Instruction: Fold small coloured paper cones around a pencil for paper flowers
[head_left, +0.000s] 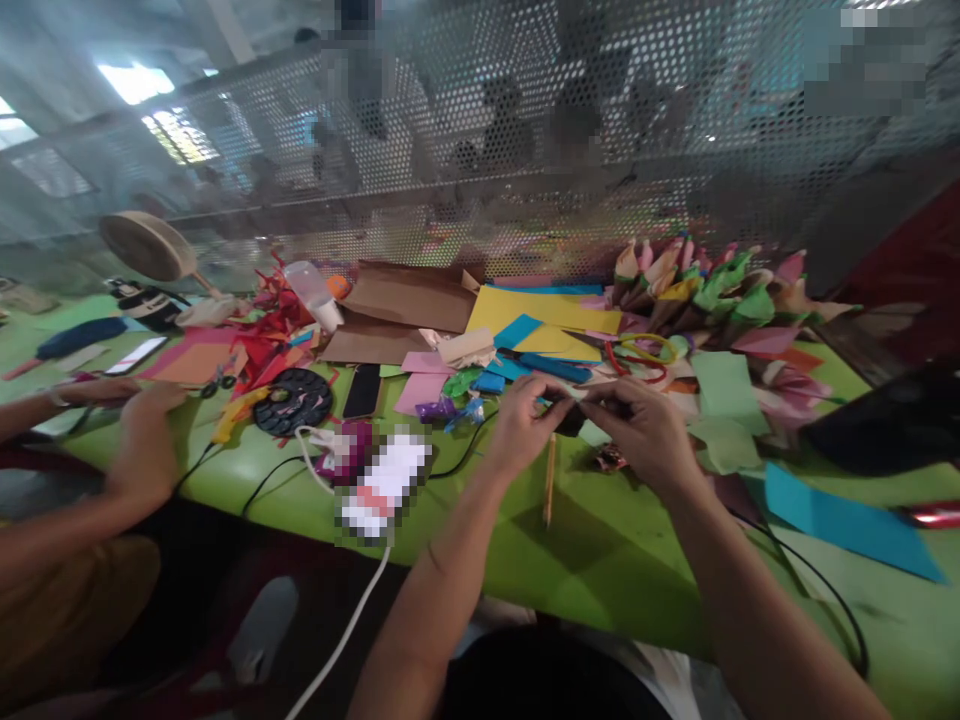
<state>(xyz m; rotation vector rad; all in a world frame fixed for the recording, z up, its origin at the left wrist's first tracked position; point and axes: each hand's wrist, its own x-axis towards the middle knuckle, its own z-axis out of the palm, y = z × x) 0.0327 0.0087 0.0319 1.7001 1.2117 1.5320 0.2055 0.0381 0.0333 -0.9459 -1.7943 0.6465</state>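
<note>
My left hand [527, 422] and my right hand [643, 425] meet above the green table, fingers pinched together. Between the fingertips is a small pale strip [577, 394], apparently paper, mostly covered by the fingers. A pencil-like wooden stick [550, 482] lies just below the left hand. Close to the right hand sits a small dark reddish bundle [609, 458]. Light green paper pieces [726, 392] lie right of that hand. Crumpled blue and purple wrappers [450, 410] rest left of the left hand.
A phone with a lit screen [385, 485] lies at the near edge with a white cable. A yellow glue gun [244, 413] rests by a black round trivet [292, 402]. Paper flowers [712, 275] stand at the back right. A co-worker's hands [146, 405] are at the left.
</note>
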